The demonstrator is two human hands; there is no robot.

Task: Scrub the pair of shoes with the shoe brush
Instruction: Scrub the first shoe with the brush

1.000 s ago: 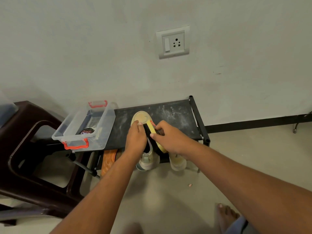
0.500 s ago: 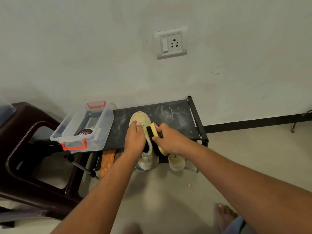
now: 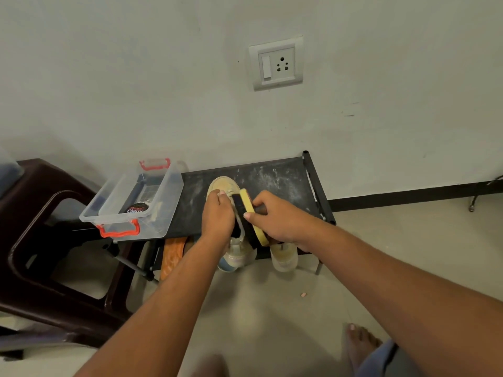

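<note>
A cream shoe (image 3: 222, 186) lies on the black rack top (image 3: 280, 180), toe toward the wall. My left hand (image 3: 217, 216) grips its left side, fingers curled over the upper. My right hand (image 3: 275, 216) holds a yellow-backed shoe brush (image 3: 249, 210) with black bristles pressed against the shoe's right side. The shoe's heel end (image 3: 234, 261) hangs past the rack's front edge. The second cream shoe (image 3: 284, 258) sits below, on the rack's lower level, mostly hidden by my right hand.
A clear plastic box with red handles (image 3: 130, 205) holding a polish tin stands on the rack's left end. A dark brown plastic chair (image 3: 40, 240) is at left. An orange sole (image 3: 171, 257) shows under the rack. A bare foot (image 3: 359, 346) is on the floor.
The brush has slid along the shoe's right side toward me and tilted, its bristles now facing the shoe. My left hand stays on the shoe.
</note>
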